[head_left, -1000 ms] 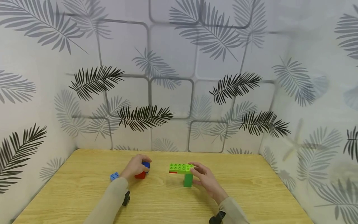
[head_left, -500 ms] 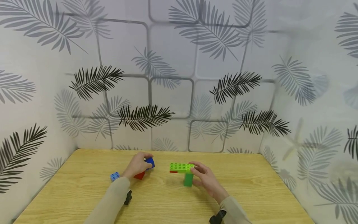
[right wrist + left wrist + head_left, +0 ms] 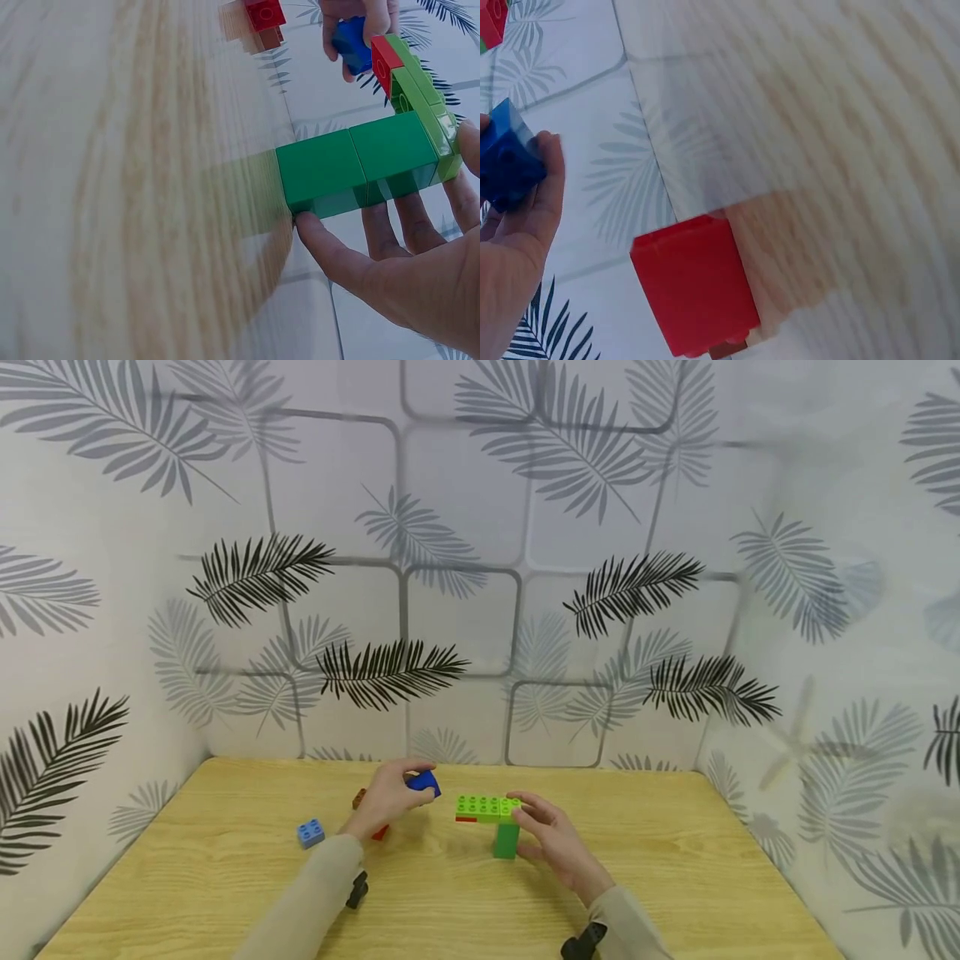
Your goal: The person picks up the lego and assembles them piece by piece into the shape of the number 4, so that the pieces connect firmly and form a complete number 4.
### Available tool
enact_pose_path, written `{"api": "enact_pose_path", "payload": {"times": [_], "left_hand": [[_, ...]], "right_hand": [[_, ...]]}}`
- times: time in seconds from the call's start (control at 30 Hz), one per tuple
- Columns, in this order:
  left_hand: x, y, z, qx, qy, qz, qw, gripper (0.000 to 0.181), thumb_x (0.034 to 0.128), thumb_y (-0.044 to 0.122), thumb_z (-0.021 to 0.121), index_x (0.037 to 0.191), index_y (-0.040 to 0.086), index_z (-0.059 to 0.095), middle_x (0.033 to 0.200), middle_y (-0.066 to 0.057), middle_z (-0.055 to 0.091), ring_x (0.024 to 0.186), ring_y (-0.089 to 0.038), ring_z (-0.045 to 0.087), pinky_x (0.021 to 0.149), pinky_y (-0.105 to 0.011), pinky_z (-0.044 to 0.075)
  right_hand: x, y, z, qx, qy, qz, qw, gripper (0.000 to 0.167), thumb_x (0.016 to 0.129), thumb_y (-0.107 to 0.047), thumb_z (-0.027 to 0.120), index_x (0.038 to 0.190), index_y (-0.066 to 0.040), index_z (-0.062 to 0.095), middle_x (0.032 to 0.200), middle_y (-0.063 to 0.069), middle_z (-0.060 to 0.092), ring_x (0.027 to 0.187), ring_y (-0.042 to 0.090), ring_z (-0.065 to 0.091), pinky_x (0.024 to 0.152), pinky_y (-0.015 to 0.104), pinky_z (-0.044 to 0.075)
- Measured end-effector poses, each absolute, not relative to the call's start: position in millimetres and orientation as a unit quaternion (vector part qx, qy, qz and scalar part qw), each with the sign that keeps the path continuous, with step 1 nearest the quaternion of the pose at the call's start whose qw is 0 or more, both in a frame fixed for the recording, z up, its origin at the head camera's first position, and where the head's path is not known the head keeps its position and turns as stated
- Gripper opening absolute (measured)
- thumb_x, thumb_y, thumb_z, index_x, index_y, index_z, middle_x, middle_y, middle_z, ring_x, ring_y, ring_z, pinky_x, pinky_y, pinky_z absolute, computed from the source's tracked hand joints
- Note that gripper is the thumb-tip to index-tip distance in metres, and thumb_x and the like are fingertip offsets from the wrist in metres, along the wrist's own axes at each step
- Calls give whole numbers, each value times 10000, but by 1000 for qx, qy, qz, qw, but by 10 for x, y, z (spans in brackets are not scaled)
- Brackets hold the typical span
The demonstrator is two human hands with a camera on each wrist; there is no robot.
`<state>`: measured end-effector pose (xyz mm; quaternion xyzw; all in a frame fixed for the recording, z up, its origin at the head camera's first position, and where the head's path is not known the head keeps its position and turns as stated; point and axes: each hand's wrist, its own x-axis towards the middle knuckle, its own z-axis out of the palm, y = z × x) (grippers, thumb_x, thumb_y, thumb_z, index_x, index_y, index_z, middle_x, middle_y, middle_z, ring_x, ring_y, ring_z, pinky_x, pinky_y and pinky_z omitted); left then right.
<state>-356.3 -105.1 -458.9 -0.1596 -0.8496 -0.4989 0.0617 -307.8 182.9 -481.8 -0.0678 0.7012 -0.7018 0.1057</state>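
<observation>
My left hand [image 3: 384, 799] pinches a dark blue toy building brick [image 3: 425, 783] between thumb and fingers. The brick is lifted off the table, left of the assembly. In the left wrist view its studs [image 3: 508, 161] face the palm side. My right hand [image 3: 557, 842] holds an upright tower of two green bricks [image 3: 322, 172] standing on the table, fingers along its side and thumb near the top. Across the tower's top, lime green bricks [image 3: 478, 808] stick out to the left. Beneath their free end sits a red piece [image 3: 382, 64].
A red brick [image 3: 697, 289] stands on the wooden table [image 3: 435, 910], partly hidden behind my left hand in the head view. Close to it is a brown brick [image 3: 359, 797]. Farther left lies a light blue brick [image 3: 311, 832]. A leaf-patterned wall [image 3: 457, 718] borders the table's back.
My left hand has lifted the dark blue brick away from the red one and carried it right, toward the lime bricks. The brown brick has come into view. My right hand stays in place.
</observation>
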Motion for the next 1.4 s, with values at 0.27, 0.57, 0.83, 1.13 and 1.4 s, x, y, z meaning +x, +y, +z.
{"api": "enact_pose_path", "payload": {"times": [0.27,0.57,0.83,1.13,1.4], "left_hand": [[-3531,-861,-4614,-158,-812,-555,90,431,818,82,744,1217,162,601,1142,-53,685,1001,-237,652,803,-377,561],[-3470,-666,-4581,-134,-793,-586,99,340,827,99,758,1152,139,669,1187,-113,681,1048,-270,654,850,-397,569],[-3435,-562,-4546,-146,-770,-611,108,461,831,34,751,1263,77,597,1255,-182,641,1108,-338,649,912,-439,547],[-3325,-364,-4531,-231,-798,-544,121,522,938,160,673,1429,122,499,1328,-157,592,1133,-282,630,904,-375,553],[-3287,-284,-4506,-282,-801,-509,140,550,882,89,727,1389,149,522,1220,-113,656,956,-206,675,798,-297,575]], "right_hand": [[-3077,1841,-4861,-78,706,-694,114,579,972,-396,599,1452,-103,459,1421,184,440,1217,221,518,953,512,512],[-3080,1835,-4870,-78,704,-696,115,607,936,-440,633,1444,-146,481,1422,159,452,1200,189,533,955,496,514],[-3126,1832,-4849,-73,707,-694,111,587,958,-409,610,1451,-125,466,1424,149,458,1202,202,526,964,507,506],[-3102,1850,-4797,-75,711,-691,108,529,983,-377,584,1448,-151,475,1458,150,445,1215,199,526,978,552,484],[-3078,1820,-4836,-73,709,-693,108,528,982,-376,586,1449,-157,475,1455,163,441,1228,241,523,974,552,487]]}}
